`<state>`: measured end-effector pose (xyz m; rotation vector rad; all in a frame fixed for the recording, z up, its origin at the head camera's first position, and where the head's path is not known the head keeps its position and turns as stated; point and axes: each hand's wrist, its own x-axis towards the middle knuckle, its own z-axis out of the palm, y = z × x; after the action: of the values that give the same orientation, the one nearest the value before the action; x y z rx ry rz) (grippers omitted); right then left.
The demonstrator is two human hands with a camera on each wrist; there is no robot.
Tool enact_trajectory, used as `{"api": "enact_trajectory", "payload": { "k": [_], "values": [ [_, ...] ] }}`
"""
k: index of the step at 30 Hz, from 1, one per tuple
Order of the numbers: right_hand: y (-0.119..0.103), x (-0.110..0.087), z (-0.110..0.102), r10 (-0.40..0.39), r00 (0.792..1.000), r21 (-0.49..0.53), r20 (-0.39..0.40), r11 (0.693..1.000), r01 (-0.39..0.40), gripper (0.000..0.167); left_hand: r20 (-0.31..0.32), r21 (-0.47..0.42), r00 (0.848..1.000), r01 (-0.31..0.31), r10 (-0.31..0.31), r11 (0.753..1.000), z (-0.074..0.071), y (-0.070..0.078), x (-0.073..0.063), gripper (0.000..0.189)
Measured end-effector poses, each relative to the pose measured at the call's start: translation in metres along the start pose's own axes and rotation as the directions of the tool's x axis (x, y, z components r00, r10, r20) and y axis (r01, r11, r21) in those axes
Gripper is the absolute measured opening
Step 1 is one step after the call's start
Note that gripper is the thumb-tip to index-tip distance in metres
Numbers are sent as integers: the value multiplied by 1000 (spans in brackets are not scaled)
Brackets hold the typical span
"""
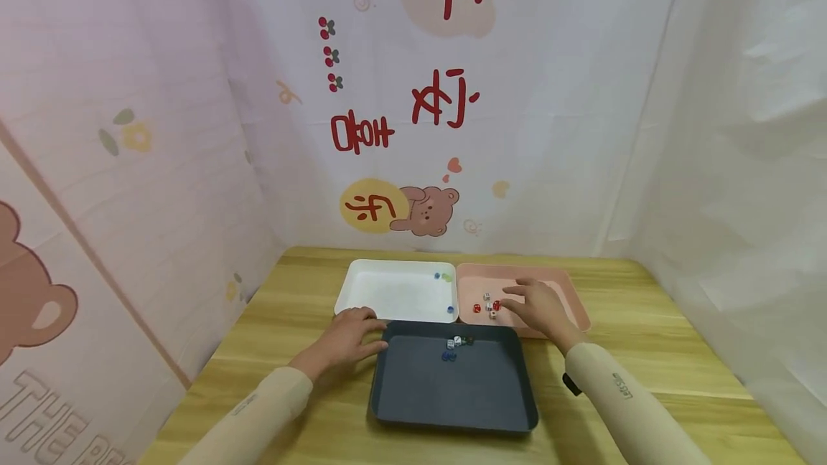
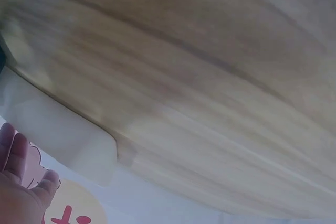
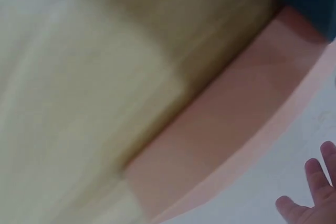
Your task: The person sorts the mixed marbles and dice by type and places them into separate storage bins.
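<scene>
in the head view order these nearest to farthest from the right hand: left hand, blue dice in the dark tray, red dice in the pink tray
1. Red dice: in the pink tray, left of the right hand
2. Blue dice: in the dark tray
3. Left hand: at that tray's left side

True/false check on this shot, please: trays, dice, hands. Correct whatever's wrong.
1. Red dice lie in the pink tray. True.
2. The dark gray tray is nearer the person than the white tray. True.
3. The white tray is right of the pink tray. False: it is left.
4. Both hands are over the pink tray. False: only the right hand is; the left hand is by the dark gray tray.
</scene>
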<state>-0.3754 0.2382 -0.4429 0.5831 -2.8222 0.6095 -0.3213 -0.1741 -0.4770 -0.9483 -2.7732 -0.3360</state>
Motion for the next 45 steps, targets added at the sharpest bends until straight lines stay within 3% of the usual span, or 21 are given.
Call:
{"api": "enact_trajectory", "payload": {
  "k": [7,11,15,24,31,39,45],
  "values": [
    [18,-29,3,-42,999,28,-31,999,43,36,-47,-9,998,34,-34,999,1,5,4,37],
    [25,-42,8,-83,994,33,-70,996,86,36,-61,-48,997,47,-50,998,-2,12,13,39],
    [31,-54,16,-130,986,-2,-104,991,131,39,-54,-75,998,22,-26,997,-5,23,25,41],
    [29,-71,24,-190,973,-55,-129,981,184,35,36,-139,999,1,4,990,0,50,46,44],
    [27,-76,28,-246,964,-111,-105,966,234,37,136,-141,990,-18,38,990,8,69,59,48],
    [26,-78,28,-256,961,-106,-101,964,245,39,178,-106,982,-38,57,994,15,78,65,45],
    [28,-78,27,-224,973,-82,-57,972,219,40,222,-91,975,-11,31,996,20,83,66,41]
  ]
}}
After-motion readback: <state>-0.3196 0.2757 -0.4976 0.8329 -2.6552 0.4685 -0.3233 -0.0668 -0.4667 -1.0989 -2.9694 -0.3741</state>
